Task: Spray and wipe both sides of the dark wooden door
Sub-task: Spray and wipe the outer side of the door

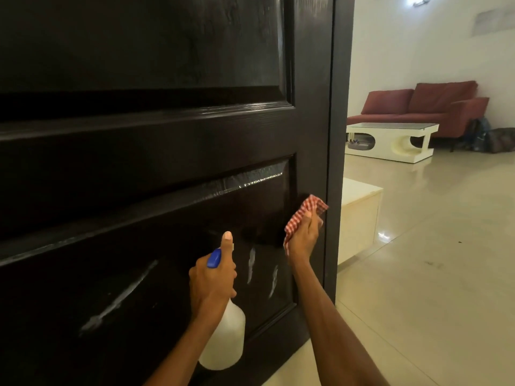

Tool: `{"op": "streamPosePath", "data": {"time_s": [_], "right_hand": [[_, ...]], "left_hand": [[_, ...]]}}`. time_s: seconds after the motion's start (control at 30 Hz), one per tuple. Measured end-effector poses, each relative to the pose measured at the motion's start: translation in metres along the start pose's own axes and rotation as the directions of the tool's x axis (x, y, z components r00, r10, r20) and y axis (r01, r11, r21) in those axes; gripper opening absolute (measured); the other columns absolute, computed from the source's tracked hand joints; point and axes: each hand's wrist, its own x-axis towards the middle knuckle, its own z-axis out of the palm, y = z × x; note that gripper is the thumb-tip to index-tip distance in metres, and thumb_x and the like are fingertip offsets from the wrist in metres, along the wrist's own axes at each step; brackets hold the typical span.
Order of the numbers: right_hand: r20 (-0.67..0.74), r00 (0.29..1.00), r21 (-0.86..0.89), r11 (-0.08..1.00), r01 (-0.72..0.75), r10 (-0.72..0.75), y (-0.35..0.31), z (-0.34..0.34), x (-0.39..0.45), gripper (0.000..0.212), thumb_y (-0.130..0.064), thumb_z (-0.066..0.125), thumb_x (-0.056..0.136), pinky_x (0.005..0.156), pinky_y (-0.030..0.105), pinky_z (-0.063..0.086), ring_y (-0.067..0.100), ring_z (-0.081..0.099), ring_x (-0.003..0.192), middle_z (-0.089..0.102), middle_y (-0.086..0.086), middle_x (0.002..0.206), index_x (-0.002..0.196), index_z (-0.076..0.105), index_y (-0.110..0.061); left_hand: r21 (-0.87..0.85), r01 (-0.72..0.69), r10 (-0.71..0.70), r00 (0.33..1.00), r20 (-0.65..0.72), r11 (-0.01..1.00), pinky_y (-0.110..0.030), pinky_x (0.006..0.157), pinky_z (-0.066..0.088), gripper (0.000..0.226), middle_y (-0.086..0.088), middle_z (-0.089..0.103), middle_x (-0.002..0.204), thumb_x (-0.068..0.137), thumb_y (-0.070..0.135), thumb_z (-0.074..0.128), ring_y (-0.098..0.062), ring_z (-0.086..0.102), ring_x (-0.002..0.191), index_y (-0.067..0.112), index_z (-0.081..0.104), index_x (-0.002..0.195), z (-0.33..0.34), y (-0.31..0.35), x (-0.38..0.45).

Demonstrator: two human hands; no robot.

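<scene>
The dark wooden door point(156, 140) fills the left and middle of the head view, its free edge at the right. White wet streaks run down its lower panel. My left hand point(213, 277) grips a white spray bottle point(224, 341) with a blue nozzle head, thumb raised along the top, nozzle toward the lower panel. My right hand point(305, 235) holds a red-and-white checked cloth point(302, 215) bunched against the door's right stile, close to the edge.
Beyond the door edge lies a glossy tiled floor point(432, 260). A low white cabinet point(359, 218) stands just behind the door. Farther back are a white coffee table point(390, 140), a dark red sofa point(426, 107) and bags beside it.
</scene>
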Motion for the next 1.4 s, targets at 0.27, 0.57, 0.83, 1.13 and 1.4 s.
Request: {"op": "streamPosePath", "data": {"time_s": [0.27,0.57,0.83,1.13,1.4], "right_hand": [[0.361,0.761,-0.209,0.749,0.629,-0.539,-0.021,0.052,-0.077,0.047,-0.037,0.035,0.107,0.123,0.051,0.019,0.010,0.019,0.151,0.023,-0.027,0.157,0.149,0.022,-0.052],[0.425,0.818,-0.573,0.584,0.575,-0.388,0.080,0.015,-0.130,0.070,-0.066,0.027,0.098,0.122,0.040,0.006,0.017,0.009,0.152,0.009,-0.004,0.166,0.156,0.002,-0.036],[-0.227,0.853,-0.115,0.857,-0.502,0.469,0.158,-0.039,-0.103,0.064,-0.051,0.033,0.104,0.119,0.047,0.031,0.032,0.041,0.139,0.037,0.008,0.156,0.158,0.018,-0.020],[-0.039,0.999,-0.227,0.974,-0.015,0.006,0.057,0.029,-0.151,0.056,-0.039,0.033,0.108,0.115,0.034,0.021,0.022,0.024,0.148,0.020,-0.001,0.164,0.160,0.014,-0.028],[0.504,0.624,-0.464,0.422,0.779,-0.597,0.015,0.073,-0.168,0.061,-0.061,0.030,0.100,0.120,0.042,0.011,0.023,0.018,0.152,0.025,-0.004,0.164,0.154,0.025,-0.032]], "left_hand": [[-0.030,-0.142,0.140,0.989,-0.048,0.989,-0.013,0.041,0.045,0.064,-0.004,0.069,0.070,0.089,0.067,0.038,-0.018,0.067,0.055,0.011,0.067,0.080,-0.037,-0.016,-0.018],[-0.003,-0.174,0.174,0.982,-0.071,0.985,-0.013,0.042,0.045,0.063,-0.002,0.067,0.067,0.089,0.065,0.039,-0.016,0.063,0.049,0.010,0.066,0.074,-0.055,-0.036,-0.031],[0.023,-0.105,0.106,0.994,-0.036,0.994,-0.013,0.041,0.045,0.062,-0.004,0.068,0.067,0.084,0.066,0.040,-0.017,0.065,0.052,0.010,0.066,0.073,-0.073,-0.065,-0.049],[-0.043,-0.095,0.089,0.989,-0.120,0.995,-0.015,0.043,0.048,0.054,-0.003,0.068,0.069,0.085,0.064,0.042,-0.018,0.064,0.053,0.017,0.068,0.082,-0.095,-0.076,-0.058],[-0.151,-0.082,0.058,0.986,-0.155,0.985,-0.027,0.050,0.047,0.052,-0.009,0.068,0.074,0.077,0.068,0.041,-0.027,0.064,0.059,0.022,0.066,0.080,-0.093,-0.061,-0.064]]}}
